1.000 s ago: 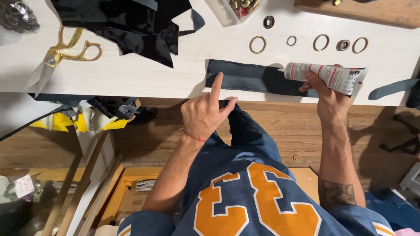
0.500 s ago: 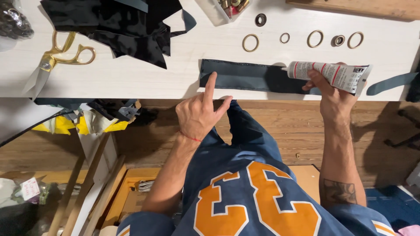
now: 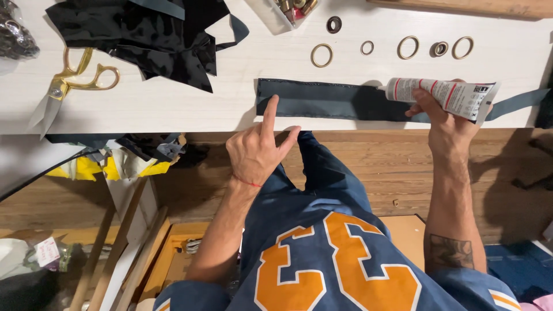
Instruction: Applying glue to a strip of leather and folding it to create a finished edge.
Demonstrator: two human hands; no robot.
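A dark strip lying flat on the desk was pinned by the left hand's extended forefinger, while a glue tube was gripped by the right hand's fingers over the strip.

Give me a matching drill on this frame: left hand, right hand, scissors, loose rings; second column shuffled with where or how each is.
1 left hand
2 right hand
3 gold-handled scissors
4 metal rings

A lying at the table's left end
B index finger pressing the dark strip's left end
C in a row beyond the strip
D gripping a white tube

Pairs: 1-B, 2-D, 3-A, 4-C
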